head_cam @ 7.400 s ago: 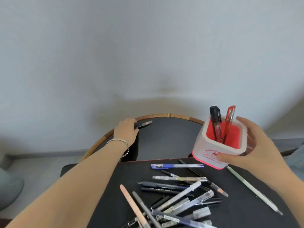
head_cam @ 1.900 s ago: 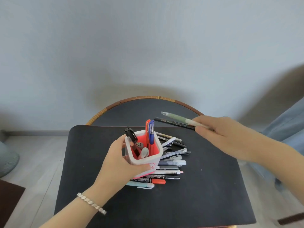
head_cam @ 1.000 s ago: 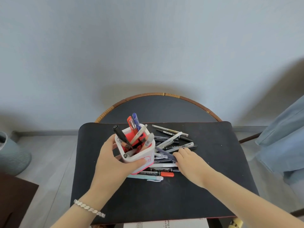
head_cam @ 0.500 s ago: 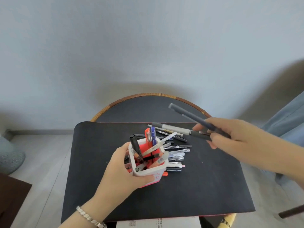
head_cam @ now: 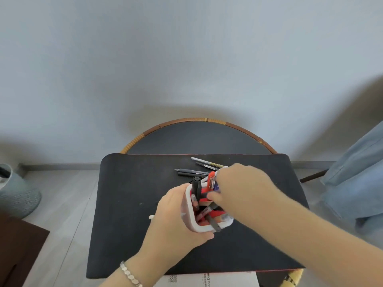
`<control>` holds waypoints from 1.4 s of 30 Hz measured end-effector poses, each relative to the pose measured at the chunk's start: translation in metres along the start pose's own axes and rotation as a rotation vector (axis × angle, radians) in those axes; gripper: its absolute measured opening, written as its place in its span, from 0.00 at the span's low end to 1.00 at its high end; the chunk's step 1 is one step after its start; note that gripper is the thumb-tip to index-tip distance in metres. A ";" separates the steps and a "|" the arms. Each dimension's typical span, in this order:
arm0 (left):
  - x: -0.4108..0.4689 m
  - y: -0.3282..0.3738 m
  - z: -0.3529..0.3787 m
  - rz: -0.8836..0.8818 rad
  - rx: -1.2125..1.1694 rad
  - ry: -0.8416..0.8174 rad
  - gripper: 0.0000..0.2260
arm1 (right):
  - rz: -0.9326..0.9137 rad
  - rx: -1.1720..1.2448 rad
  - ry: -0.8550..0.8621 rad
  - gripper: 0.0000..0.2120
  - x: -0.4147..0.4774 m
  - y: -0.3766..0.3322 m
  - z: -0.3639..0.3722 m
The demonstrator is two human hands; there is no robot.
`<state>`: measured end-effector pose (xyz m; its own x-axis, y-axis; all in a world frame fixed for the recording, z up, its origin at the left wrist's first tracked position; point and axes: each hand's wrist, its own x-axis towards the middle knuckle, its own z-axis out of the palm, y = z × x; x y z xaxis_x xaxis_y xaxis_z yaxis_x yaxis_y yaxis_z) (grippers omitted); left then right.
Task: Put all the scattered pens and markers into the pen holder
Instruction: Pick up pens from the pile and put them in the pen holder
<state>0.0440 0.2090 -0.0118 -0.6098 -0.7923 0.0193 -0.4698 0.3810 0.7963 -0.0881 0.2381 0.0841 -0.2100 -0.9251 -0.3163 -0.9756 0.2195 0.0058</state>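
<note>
My left hand (head_cam: 170, 220) grips the white pen holder with the red inside (head_cam: 189, 216) and holds it tilted above the black mat (head_cam: 124, 204). A black marker (head_cam: 195, 187), a red pen (head_cam: 211, 179) and several others stand in it. My right hand (head_cam: 242, 189) is at the holder's mouth, thumb and fingers pinched on grey pens (head_cam: 214, 221) whose ends rest across the near rim. A few loose pens (head_cam: 192, 171) lie on the mat beyond the holder, a pale one (head_cam: 207, 162) farthest back. A white pen tip (head_cam: 152, 217) pokes out left of my left hand.
The mat lies on a round dark table with a rattan rim (head_cam: 207, 120) against a pale wall. A grey pot (head_cam: 16, 193) stands on the floor at left, blue fabric (head_cam: 356, 183) hangs at right, and a white printed box (head_cam: 207, 279) sits below the mat's near edge.
My right hand has come down from the right with the grey pens and now reaches into the holder's mouth. The holder in my left hand has tipped nearer to me.
</note>
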 end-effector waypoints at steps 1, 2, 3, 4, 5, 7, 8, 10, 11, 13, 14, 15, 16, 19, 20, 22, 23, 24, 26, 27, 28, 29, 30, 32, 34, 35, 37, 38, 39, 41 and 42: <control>-0.001 0.005 -0.001 0.000 -0.013 -0.009 0.30 | -0.011 0.084 0.053 0.13 0.003 -0.004 0.004; -0.002 0.009 -0.001 -0.008 -0.025 -0.022 0.29 | -0.011 0.191 0.090 0.11 0.003 -0.007 0.012; -0.004 0.011 -0.003 -0.006 -0.046 -0.025 0.28 | 0.003 0.288 0.125 0.12 0.000 -0.007 0.019; -0.005 0.012 -0.004 -0.003 -0.075 -0.023 0.28 | 0.005 0.362 0.218 0.11 -0.005 -0.006 0.025; -0.006 0.012 -0.006 -0.005 -0.101 -0.020 0.28 | -0.058 0.325 0.430 0.08 -0.007 0.000 0.036; -0.010 0.011 -0.008 -0.020 -0.131 -0.032 0.30 | -0.103 0.284 0.652 0.10 -0.013 0.007 0.051; -0.012 0.008 -0.008 -0.003 -0.139 -0.047 0.30 | -0.129 0.336 0.583 0.16 -0.017 0.005 0.055; -0.016 0.003 -0.004 0.028 -0.120 -0.095 0.32 | -0.150 0.417 0.343 0.32 -0.023 -0.001 0.068; -0.019 0.004 -0.004 0.023 -0.098 -0.112 0.34 | -0.126 0.432 0.218 0.35 -0.020 -0.002 0.074; -0.023 0.010 -0.006 0.024 -0.122 -0.115 0.33 | -0.155 0.438 0.158 0.36 -0.014 0.005 0.083; -0.024 0.015 -0.010 0.031 -0.165 -0.119 0.31 | -0.150 0.561 0.187 0.29 -0.010 0.011 0.083; -0.025 0.021 -0.015 0.028 -0.211 -0.128 0.29 | -0.102 0.749 0.229 0.19 -0.007 0.019 0.082; -0.025 0.025 -0.020 0.015 -0.256 -0.129 0.27 | -0.047 0.896 0.308 0.15 -0.004 0.030 0.083; -0.015 0.020 -0.029 -0.008 -0.315 -0.067 0.21 | 0.038 0.831 0.460 0.14 0.006 0.063 0.105; -0.010 0.016 -0.030 -0.022 -0.322 -0.030 0.22 | 0.042 0.706 0.399 0.14 0.009 0.069 0.113; -0.001 0.007 -0.032 -0.048 -0.322 0.036 0.22 | -0.011 0.477 0.252 0.15 0.021 0.072 0.134; 0.004 0.003 -0.033 -0.062 -0.316 0.063 0.23 | -0.051 0.381 0.200 0.15 0.027 0.073 0.141; 0.007 0.000 -0.034 -0.079 -0.311 0.090 0.23 | -0.095 0.302 0.189 0.14 0.032 0.072 0.146; 0.013 -0.005 -0.036 -0.110 -0.300 0.142 0.24 | -0.176 0.176 0.180 0.08 0.037 0.069 0.151; 0.016 -0.005 -0.038 -0.119 -0.294 0.162 0.24 | -0.205 0.129 0.205 0.07 0.040 0.070 0.153; 0.019 -0.006 -0.040 -0.124 -0.290 0.181 0.24 | -0.221 0.077 0.221 0.08 0.042 0.070 0.151; 0.023 -0.007 -0.043 -0.121 -0.292 0.200 0.24 | -0.236 0.009 0.224 0.10 0.044 0.071 0.151; 0.028 -0.009 -0.046 -0.118 -0.292 0.222 0.24 | -0.253 -0.015 0.158 0.12 0.044 0.070 0.147; 0.042 -0.014 -0.052 -0.125 -0.300 0.262 0.24 | -0.264 -0.033 0.049 0.18 0.046 0.070 0.145; 0.058 -0.022 -0.058 -0.139 -0.295 0.281 0.25 | -0.268 -0.114 0.090 0.18 0.047 0.066 0.148; 0.065 -0.027 -0.061 -0.150 -0.291 0.284 0.25 | -0.278 -0.127 0.077 0.17 0.045 0.064 0.149; 0.077 -0.036 -0.067 -0.187 -0.287 0.277 0.29 | -0.271 -0.157 0.059 0.18 0.044 0.064 0.155; 0.081 -0.041 -0.070 -0.201 -0.272 0.261 0.31 | -0.262 -0.161 0.090 0.18 0.045 0.064 0.158; 0.085 -0.045 -0.073 -0.210 -0.242 0.238 0.32 | -0.249 -0.167 0.103 0.18 0.046 0.066 0.161; 0.090 -0.056 -0.077 -0.224 -0.179 0.187 0.34 | -0.215 -0.181 0.082 0.18 0.043 0.069 0.162; 0.092 -0.061 -0.078 -0.235 -0.160 0.160 0.35 | -0.199 -0.172 0.082 0.18 0.041 0.071 0.164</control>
<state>0.0667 0.0760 -0.0110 -0.3825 -0.9194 -0.0913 -0.4718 0.1095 0.8749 -0.1558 0.2662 -0.0837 -0.0104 -0.9683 -0.2496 -0.9933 -0.0187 0.1141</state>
